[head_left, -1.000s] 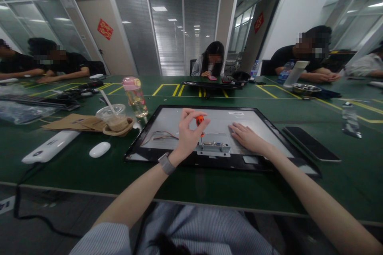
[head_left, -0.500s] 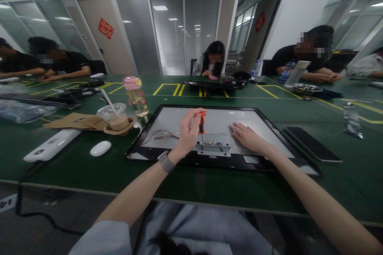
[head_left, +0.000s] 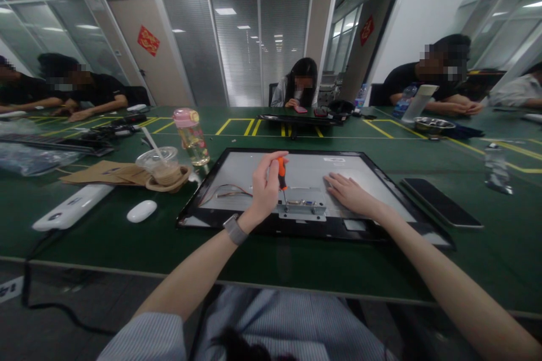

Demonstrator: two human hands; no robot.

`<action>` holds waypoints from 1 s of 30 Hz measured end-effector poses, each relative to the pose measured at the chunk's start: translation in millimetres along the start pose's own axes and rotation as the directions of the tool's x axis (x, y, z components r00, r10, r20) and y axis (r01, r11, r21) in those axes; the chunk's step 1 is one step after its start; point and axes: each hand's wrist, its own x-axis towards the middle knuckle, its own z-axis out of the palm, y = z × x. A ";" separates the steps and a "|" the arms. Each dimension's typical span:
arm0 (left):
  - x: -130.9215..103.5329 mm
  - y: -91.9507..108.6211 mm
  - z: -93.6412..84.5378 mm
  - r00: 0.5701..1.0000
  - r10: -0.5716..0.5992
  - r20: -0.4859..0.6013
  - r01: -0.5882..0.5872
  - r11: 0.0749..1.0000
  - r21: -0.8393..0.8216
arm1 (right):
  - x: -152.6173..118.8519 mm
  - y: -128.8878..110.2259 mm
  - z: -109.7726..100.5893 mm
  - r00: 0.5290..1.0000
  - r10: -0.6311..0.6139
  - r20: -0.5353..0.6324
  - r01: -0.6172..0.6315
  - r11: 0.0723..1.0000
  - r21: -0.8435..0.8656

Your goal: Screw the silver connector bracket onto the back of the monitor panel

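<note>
My left hand [head_left: 266,183] is closed around the orange and black handle of a screwdriver [head_left: 282,174]. The screwdriver stands nearly upright, its shaft pointing down at a metal bracket [head_left: 302,213] with several ports along it. The bracket sits near the front edge of a flat monitor panel [head_left: 237,166], which lies back side up with a black frame. My right hand [head_left: 349,194] rests flat on the panel's grey back, fingers spread, holding nothing. A thin cable [head_left: 231,190] runs across the panel left of my left hand. The exact contact at the screwdriver's tip is too small to tell.
Left of the panel are a white mouse [head_left: 141,211], a white power strip [head_left: 71,207], an iced drink cup [head_left: 158,163] and a pink-capped bottle [head_left: 192,138]. A black phone-like slab [head_left: 440,203] lies to the right. Several people sit around the green table [head_left: 330,271].
The screwdriver's handle has turned and tilted slightly within my left hand, whose fingers have shifted a little. My right hand stays in place on the panel.
</note>
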 end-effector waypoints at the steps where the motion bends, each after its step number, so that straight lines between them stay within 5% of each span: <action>1: -0.1 -0.5 0.1 1.000 0.002 0.010 -0.002 1.000 -0.003 | 0.0 -0.2 -0.5 1.000 0.002 0.008 -0.002 1.000 -0.001; 10: 1.2 -0.8 2.2 0.986 0.123 -0.110 -0.105 0.982 0.157 | -0.3 -0.5 0.6 1.000 -0.002 0.000 0.002 1.000 -0.001; 21: -0.5 -1.0 0.7 0.999 0.034 -0.019 -0.032 0.996 0.087 | -0.7 -0.9 -1.8 1.000 0.000 0.015 0.000 1.000 -0.001; 30: 2.1 1.7 -0.4 0.985 0.140 -0.098 -0.123 0.979 0.163 | -1.5 -1.5 -2.5 1.000 0.011 0.024 -0.011 1.000 0.010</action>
